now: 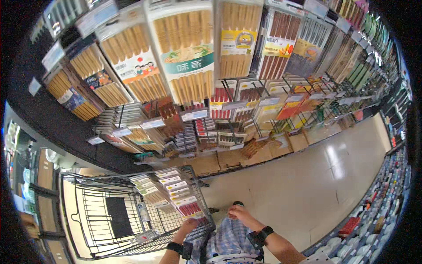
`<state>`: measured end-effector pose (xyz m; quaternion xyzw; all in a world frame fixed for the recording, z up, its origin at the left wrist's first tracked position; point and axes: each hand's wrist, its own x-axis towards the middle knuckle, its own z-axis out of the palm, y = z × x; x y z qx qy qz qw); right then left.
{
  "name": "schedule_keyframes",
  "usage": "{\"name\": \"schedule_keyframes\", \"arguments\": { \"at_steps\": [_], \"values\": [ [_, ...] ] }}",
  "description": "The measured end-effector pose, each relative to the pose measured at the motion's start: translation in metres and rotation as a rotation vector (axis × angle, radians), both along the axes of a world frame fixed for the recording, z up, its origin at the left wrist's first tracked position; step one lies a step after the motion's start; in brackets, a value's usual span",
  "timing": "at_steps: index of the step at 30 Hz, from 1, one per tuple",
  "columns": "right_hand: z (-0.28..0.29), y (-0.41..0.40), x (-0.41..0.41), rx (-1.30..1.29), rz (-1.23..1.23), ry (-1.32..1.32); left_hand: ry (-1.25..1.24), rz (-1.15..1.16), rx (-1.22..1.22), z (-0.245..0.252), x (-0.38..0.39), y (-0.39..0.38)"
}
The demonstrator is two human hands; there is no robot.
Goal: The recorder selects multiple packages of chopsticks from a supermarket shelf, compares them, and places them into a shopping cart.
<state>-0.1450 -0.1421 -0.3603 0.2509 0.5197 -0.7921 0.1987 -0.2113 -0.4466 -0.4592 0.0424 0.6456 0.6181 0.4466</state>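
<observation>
My left hand is at the near right corner of a black wire shopping cart, its fingers beside a small dark reddish thing. Blur hides whether it grips that or the cart's rim. Inside the cart, two rows of packaged chopsticks stand close together: light wooden packs on the left, and packs with white headers on the right, the nearest with red chopsticks. My right hand hovers over my checked clothing with its fingers curled in and nothing visible in them. Both wrists wear black bands.
Hanging chopstick packs fill a dark display rack ahead, on hooks with price tags. Cardboard boxes line its foot. Glossy floor stretches right, towards a shelf of densely packed goods. Brown boxes stand at the left.
</observation>
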Motion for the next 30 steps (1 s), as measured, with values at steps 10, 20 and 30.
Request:
{"name": "schedule_keyframes", "arguments": {
  "at_steps": [10,20,30],
  "values": [
    [-0.04,0.108,0.053,-0.044,-0.19,-0.18,0.404,0.143,-0.723,0.04,0.035,0.155],
    [-0.11,0.112,0.086,-0.062,0.062,-0.364,0.457,0.314,-1.22,0.039,0.057,0.181],
    [-0.14,0.113,0.094,-0.128,0.052,-0.525,0.579,0.272,-1.396,0.032,0.064,0.182]
  ]
}}
